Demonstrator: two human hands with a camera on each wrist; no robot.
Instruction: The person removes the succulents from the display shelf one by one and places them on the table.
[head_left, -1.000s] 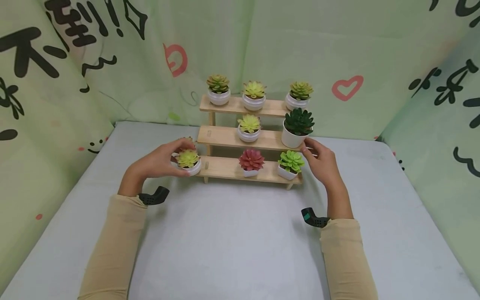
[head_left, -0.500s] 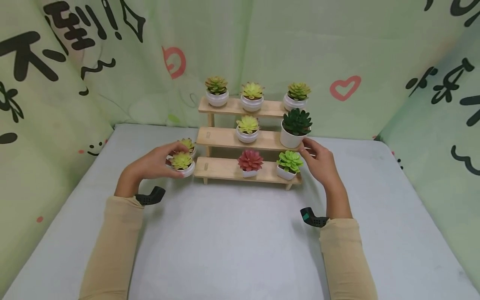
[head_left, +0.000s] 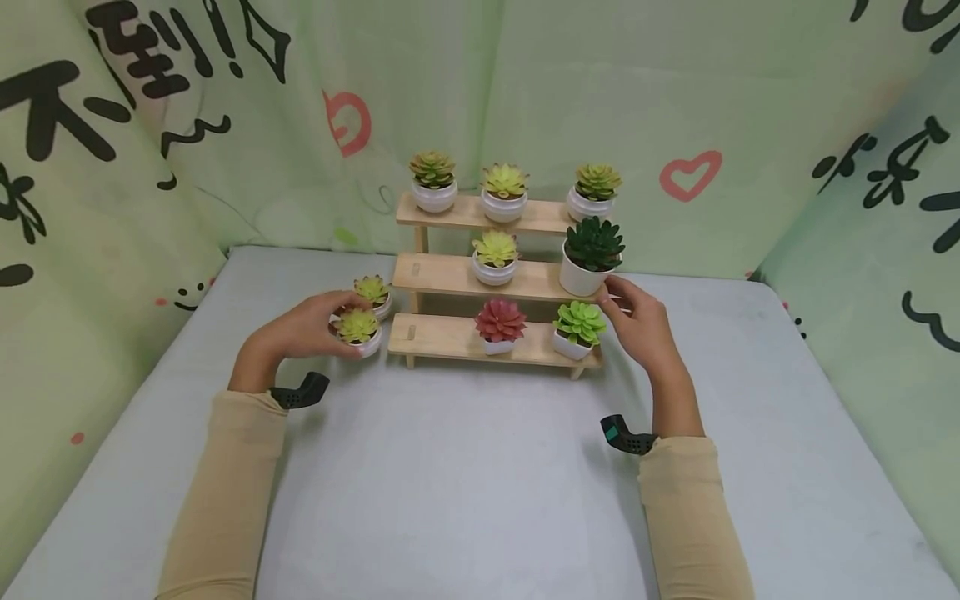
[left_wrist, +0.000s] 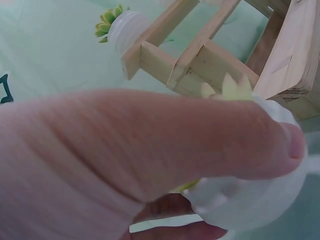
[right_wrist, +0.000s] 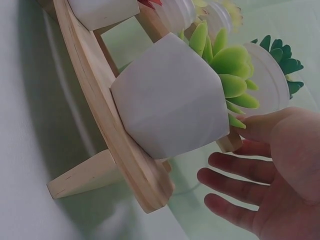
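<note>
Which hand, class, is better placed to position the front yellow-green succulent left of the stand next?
Probably the left hand: it grips the succulent by its white pot, while the right hand is across at the right end of the wooden stand.

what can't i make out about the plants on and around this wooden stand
Left wrist view: most leaves of the yellow-green succulent in a round white pot, covered by the left hand.
Right wrist view: most of the red succulent in an angular white pot, cut off by the top edge.
Head view: the base of the top-right olive-green succulent in a round white pot, hidden by the dark green succulent.
</note>
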